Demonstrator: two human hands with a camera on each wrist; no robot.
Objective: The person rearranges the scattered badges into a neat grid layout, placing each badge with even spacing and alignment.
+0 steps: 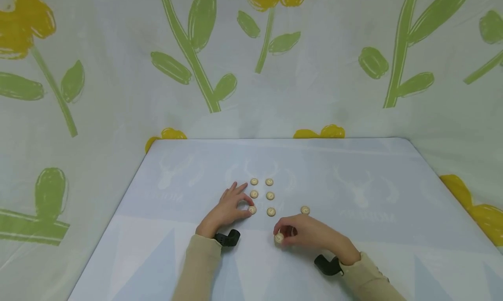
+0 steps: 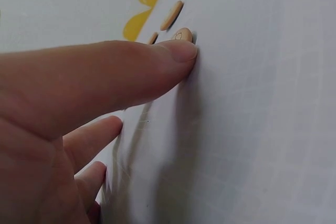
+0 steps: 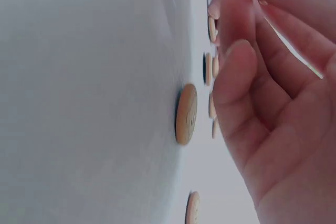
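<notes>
Small, round, pale wooden discs with dark markings lie on the table. At the near left of a two-column group, my left hand (image 1: 229, 209) pinches a wooden disc (image 1: 252, 210) between thumb and forefinger; its other fingers spread over the table. In the left wrist view, the thumb partly covers that disc (image 2: 182, 34). Nearer to me, my right hand (image 1: 310, 232) holds another wooden disc (image 1: 279, 238) at the thumb and forefinger tips. From the right wrist, the curled fingers hide that held disc, while a separate loose disc (image 3: 187, 115) lies flat nearby.
Several discs (image 1: 270, 196) form two short columns right of the left hand. A single disc (image 1: 305, 210) lies just beyond the right hand. The pale patterned table (image 1: 377, 170) meets a flowered cloth wall (image 1: 314, 87) at the back and sides.
</notes>
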